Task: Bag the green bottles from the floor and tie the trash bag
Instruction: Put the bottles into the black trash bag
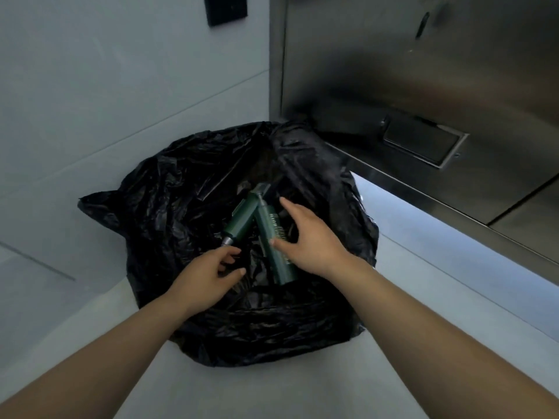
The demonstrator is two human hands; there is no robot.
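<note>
A black trash bag [187, 189] lies spread wide on the pale floor in a corner. Two dark green bottles rest in its mouth, crossing near their silver caps. The left bottle [242, 219] points its silver tip down-left. The right bottle [276, 255] is longer, with white lettering. My left hand [208, 276] hovers just below the left bottle's tip, fingers curled and apart, holding nothing. My right hand [305, 237] lies over the right bottle with fingers spread, thumb touching its side; it is not closed around it.
A stainless steel cabinet [408, 71] with a recessed handle [423, 142] stands at the right, just behind the bag. A grey tiled wall [121, 86] closes the left, with a black plate [225, 9] high up. Bare floor [272, 394] lies toward me.
</note>
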